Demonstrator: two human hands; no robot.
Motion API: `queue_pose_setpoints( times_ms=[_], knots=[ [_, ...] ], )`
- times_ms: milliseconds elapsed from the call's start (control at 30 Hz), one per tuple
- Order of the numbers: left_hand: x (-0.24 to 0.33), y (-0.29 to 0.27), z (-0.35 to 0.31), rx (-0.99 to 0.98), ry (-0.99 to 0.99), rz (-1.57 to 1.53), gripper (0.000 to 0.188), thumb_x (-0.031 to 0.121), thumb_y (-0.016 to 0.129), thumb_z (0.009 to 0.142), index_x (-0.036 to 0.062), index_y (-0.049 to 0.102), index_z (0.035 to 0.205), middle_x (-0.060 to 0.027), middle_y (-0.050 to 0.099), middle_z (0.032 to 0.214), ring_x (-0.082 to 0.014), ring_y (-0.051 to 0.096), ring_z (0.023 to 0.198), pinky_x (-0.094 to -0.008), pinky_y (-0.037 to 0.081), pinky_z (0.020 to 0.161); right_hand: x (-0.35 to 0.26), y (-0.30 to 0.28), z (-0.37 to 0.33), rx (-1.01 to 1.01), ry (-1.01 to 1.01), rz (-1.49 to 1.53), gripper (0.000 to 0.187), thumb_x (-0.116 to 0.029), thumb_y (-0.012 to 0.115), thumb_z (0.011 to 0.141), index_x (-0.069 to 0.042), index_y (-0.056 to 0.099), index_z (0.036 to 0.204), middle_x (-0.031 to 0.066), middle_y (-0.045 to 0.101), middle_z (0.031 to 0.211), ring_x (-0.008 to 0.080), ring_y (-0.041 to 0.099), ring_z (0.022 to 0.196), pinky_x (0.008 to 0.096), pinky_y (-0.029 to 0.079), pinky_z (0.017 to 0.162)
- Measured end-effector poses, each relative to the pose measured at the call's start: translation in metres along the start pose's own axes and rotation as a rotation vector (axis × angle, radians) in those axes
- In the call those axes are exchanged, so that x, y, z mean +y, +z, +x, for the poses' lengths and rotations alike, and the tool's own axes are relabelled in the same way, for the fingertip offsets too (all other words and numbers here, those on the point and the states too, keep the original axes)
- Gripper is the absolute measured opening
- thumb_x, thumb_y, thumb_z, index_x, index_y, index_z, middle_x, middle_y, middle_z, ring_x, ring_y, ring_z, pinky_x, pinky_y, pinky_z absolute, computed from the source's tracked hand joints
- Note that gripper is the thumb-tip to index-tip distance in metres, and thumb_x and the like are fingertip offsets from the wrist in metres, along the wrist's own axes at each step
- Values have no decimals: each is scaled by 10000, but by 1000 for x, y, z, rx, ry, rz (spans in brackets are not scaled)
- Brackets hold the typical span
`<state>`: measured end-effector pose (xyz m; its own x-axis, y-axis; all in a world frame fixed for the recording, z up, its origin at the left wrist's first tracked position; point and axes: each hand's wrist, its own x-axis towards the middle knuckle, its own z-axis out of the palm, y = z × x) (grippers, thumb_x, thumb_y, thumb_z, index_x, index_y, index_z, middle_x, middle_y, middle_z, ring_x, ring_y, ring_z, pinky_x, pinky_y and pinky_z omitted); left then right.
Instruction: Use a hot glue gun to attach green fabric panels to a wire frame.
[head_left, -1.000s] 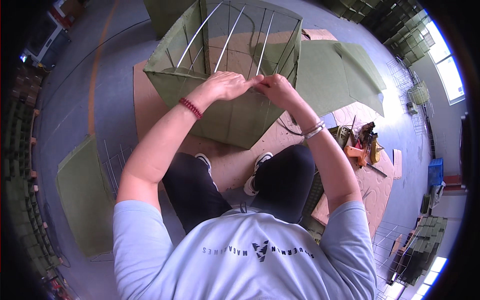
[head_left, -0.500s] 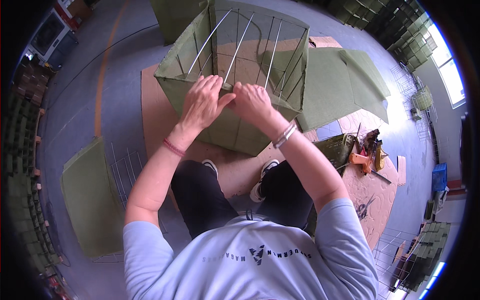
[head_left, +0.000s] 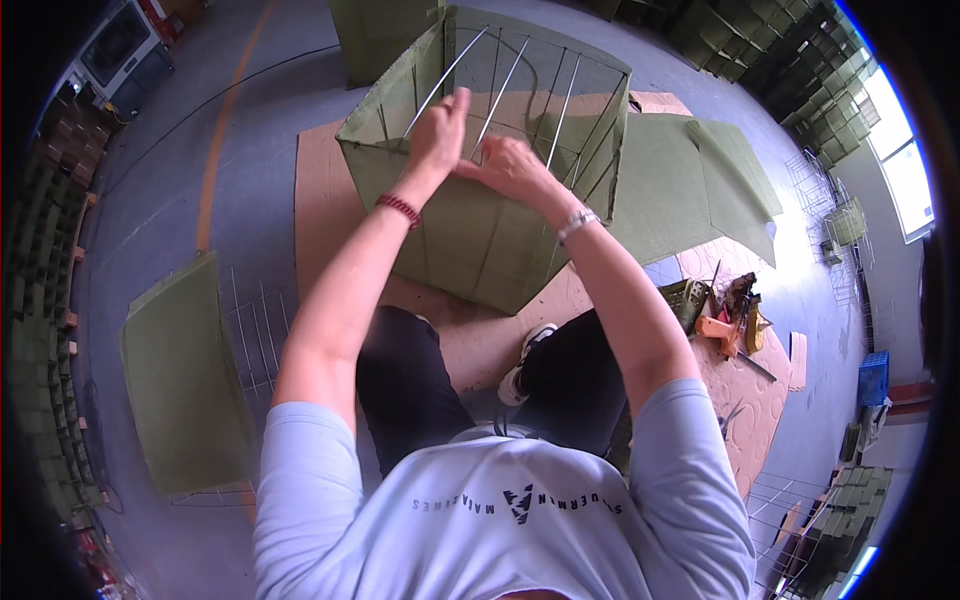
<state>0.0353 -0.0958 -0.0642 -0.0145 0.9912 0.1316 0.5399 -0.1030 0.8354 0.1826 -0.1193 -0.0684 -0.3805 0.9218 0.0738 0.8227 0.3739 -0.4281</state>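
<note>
In front of me a wire-framed box (head_left: pixel 480 250), covered in olive green fabric, stands tilted on brown cardboard. Bare metal wires (head_left: pixel 510 85) cross its open top. Both my hands are at the middle of its near upper edge. My left hand (head_left: pixel 440 135) stands on its side against that edge, fingers stretched upward and slightly smeared. Close beside it, my right hand (head_left: pixel 508 168) is closed over the fabric edge, with its fingertips partly hidden. Thumb sides face each other and nearly touch.
Flat green fabric (head_left: pixel 670 180) lies right of the box. A hot glue gun (head_left: pixel 717 328) with an orange body rests among tools on cardboard (head_left: pixel 690 390), near scissors (head_left: pixel 733 415). At left are a green panel (head_left: pixel 185 375) and a wire grid (head_left: pixel 258 335). Another green box (head_left: pixel 380 40) stands behind.
My left hand has turned from lying flat over the edge to standing on its side, fingers up. My right hand stays at the edge. The box appears shifted slightly right in view.
</note>
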Motion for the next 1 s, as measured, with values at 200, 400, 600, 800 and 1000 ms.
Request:
queue_pose_setpoints(
  times_ms=[200,400,600,800,1000],
  knots=[
    [-40,-23,-60,214,978,524,371,341,559,920,0,631,1047,-146,647,1008,-304,602,992,-408,473,874,8,1,-65,405,-344,-309,369,-350,525,927,-4,576,807,188,641,757,332,647,800,419,491,872],
    [-38,0,-49,179,825,659,505,474,538,902,-19,633,952,-153,652,875,-317,631,858,-407,487,903,20,8,-49,345,-309,-306,282,-249,515,932,-36,563,755,138,604,586,322,639,648,412,515,745],
    [-19,5,-35,15,724,704,612,561,455,915,-7,620,758,-172,637,695,-339,647,730,-425,517,829,21,-2,-45,176,-238,-239,296,-270,524,932,-27,637,804,162,602,604,350,627,657,439,495,625],
    [0,0,-14,-371,353,818,798,670,271,916,-38,629,830,-206,650,741,-365,648,765,-437,524,708,28,-14,-30,22,-326,-134,422,-338,505,953,-15,615,704,173,577,585,367,605,637,462,480,618],
    [-5,23,8,-128,83,634,744,616,313,934,4,500,1312,-221,670,959,-361,645,909,-432,505,802,27,-16,-16,-140,-208,-247,446,-382,494,967,11,614,794,191,538,580,366,576,629,433,461,624]
  ],
)
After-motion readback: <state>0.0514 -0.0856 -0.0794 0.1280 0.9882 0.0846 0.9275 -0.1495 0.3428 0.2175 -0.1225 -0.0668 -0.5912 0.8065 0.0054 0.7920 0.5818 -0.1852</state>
